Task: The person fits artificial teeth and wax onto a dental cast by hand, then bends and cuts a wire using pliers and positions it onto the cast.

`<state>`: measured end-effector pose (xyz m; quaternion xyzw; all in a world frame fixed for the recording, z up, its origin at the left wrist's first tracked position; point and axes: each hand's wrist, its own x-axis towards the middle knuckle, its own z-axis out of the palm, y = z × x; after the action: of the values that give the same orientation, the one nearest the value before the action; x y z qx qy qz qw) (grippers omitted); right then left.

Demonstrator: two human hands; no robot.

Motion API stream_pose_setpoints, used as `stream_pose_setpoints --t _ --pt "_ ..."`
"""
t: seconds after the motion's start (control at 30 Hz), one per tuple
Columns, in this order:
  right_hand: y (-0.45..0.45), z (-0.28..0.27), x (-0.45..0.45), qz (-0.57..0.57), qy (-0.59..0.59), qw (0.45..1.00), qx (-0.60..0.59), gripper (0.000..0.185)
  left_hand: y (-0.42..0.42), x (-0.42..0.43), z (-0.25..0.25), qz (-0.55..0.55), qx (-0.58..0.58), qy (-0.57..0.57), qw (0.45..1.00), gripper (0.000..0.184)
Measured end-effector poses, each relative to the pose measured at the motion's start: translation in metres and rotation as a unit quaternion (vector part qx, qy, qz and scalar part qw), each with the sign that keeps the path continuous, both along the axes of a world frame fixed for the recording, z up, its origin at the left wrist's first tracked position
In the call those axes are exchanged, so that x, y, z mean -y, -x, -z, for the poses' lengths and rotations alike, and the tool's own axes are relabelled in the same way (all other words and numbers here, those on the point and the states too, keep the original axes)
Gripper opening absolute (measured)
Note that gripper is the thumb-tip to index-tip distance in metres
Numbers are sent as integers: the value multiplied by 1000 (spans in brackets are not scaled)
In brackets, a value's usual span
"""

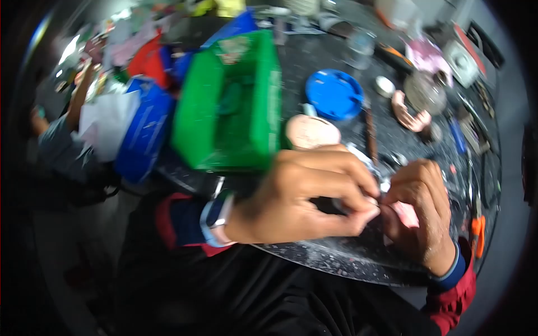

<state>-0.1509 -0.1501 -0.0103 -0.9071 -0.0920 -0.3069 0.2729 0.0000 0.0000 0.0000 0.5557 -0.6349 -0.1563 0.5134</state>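
Observation:
My left hand (pixel 319 193), with a watch at its wrist, has its thumb and fingertips pinched together over the dark table. Whatever lies between those fingertips is too small to make out. Close against them on the right is my right hand (pixel 417 210), its fingers curled inward. A pink piece (pixel 406 214) shows inside the curl of my right hand, partly hidden by the fingers. Just beyond my left hand lies a flat, round, pale pink piece (pixel 312 132). Bits of crumpled shiny material lie behind the hands.
A green bin (pixel 188 123) stands left of the hands, beside a blue bin (pixel 144 131). Beyond the hands lie a blue round lid (pixel 334 94), a brown stick (pixel 371 134), a pink curved piece (pixel 409 115) and a glass jar (pixel 425 92). Orange-handled scissors (pixel 478 236) lie right. Another person's arm (pixel 78 98) is far left.

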Motion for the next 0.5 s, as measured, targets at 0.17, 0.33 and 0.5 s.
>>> stream_pose_setpoints --t 0.17,0.33,0.5 --pt "3 -18 7 23 60 993 -98 28 -2 12 9 -19 32 58 998 32" --pt "17 -6 12 20 -2 985 -171 24 3 4 7 -29 193 -97 976 92" --pt "13 -22 6 -43 54 981 -181 27 3 2 12 -8 278 -119 953 91"
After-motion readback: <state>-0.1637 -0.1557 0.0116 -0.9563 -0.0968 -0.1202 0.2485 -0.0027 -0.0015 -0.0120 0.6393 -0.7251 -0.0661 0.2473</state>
